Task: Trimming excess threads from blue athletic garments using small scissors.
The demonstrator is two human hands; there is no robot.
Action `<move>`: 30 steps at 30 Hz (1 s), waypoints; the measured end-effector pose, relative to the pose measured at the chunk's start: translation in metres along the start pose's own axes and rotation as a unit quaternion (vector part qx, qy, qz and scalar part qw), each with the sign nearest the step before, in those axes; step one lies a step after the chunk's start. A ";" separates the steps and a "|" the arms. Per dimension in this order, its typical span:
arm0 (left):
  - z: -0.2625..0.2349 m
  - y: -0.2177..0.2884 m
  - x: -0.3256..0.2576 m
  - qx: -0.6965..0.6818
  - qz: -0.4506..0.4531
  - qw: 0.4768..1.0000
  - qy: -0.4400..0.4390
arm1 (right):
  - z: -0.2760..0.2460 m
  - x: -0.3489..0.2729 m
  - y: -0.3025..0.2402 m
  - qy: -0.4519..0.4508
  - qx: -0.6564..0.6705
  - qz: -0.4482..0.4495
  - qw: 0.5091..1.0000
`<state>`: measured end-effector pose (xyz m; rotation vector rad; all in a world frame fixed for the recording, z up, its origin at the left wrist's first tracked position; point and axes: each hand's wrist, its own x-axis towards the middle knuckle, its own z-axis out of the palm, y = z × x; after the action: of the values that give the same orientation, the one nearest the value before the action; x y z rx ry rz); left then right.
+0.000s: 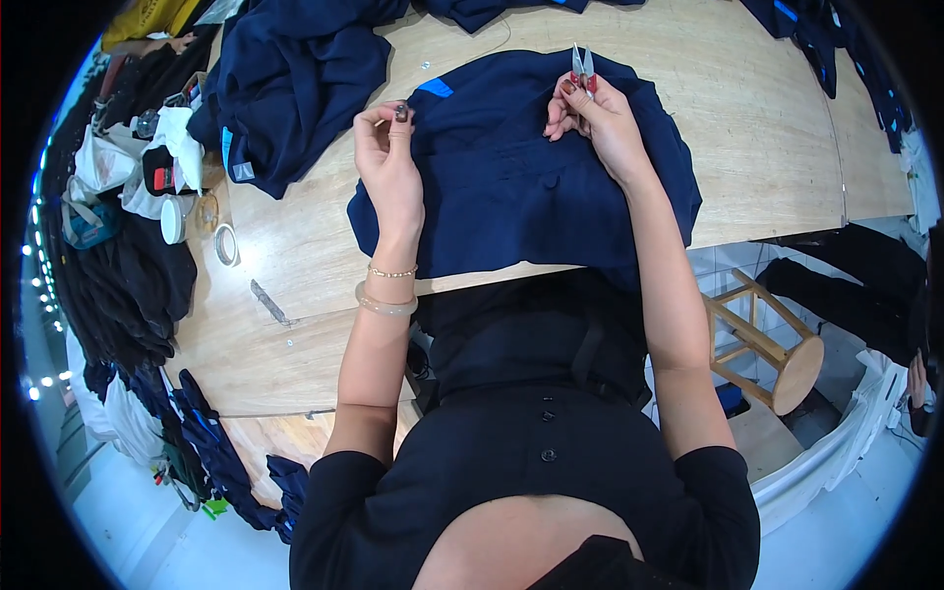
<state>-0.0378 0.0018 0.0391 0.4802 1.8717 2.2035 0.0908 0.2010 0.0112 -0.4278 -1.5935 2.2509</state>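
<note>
Your right hand (pixel 600 113) grips red-handled thread snips (pixel 583 74), blades pointing toward the bench's far edge. Your left hand (pixel 388 147) is curled, thumb brought to the fingers, at the left side of the navy garment (pixel 501 216); you cannot tell from here whether it pinches a thread. The garment lies bunched along the front edge of the workbench (pixel 305 231). Bare blades over loose folds could nick the cloth if you close them with a fold between, and a tug toward your lap could drag the garment over that front edge. Toward the bench's left edge stand a white round tub (pixel 173 221) and a white plastic bag (pixel 101 162), their contents not readable.
</note>
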 end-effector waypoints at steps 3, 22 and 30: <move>0.008 0.022 -0.014 0.245 0.140 0.938 -0.203 | -0.001 0.001 0.002 -0.003 0.003 -0.002 1.000; -0.014 0.038 -0.007 0.381 0.194 0.900 -0.089 | -0.001 -0.001 -0.001 -0.001 -0.006 -0.006 1.000; 0.021 0.001 -0.042 0.443 0.177 0.832 -0.283 | 0.000 0.001 0.005 -0.002 0.010 -0.012 1.000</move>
<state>0.0094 0.0058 0.0389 1.5297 2.4205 0.9459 0.0897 0.2003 0.0066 -0.3969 -1.5684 2.2496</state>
